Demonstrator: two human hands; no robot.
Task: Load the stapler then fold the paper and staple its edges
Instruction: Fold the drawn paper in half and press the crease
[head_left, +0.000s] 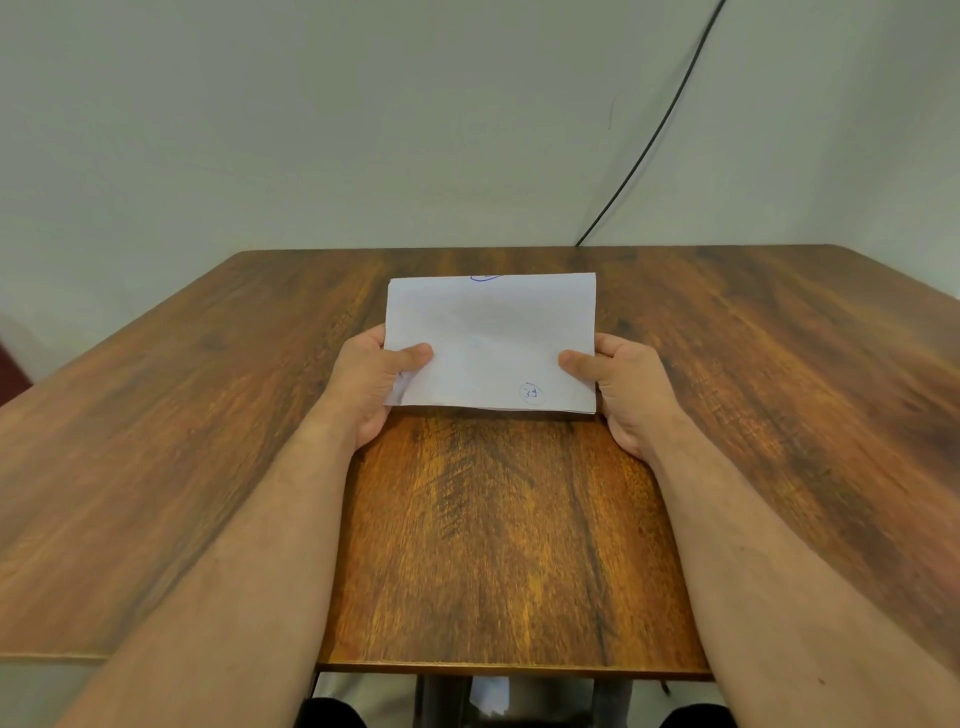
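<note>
A folded white sheet of paper (493, 338) with small blue pen marks is held over the middle of the wooden table (493, 545). My left hand (369, 384) grips its left edge, thumb on top and fingers hidden beneath. My right hand (623, 384) grips its right edge the same way. The layered edges show at the near right corner. No stapler is in view.
A black cable (654, 140) runs down the pale wall to the table's far edge. Table legs and a scrap of white paper (491, 693) on the floor show below the near edge.
</note>
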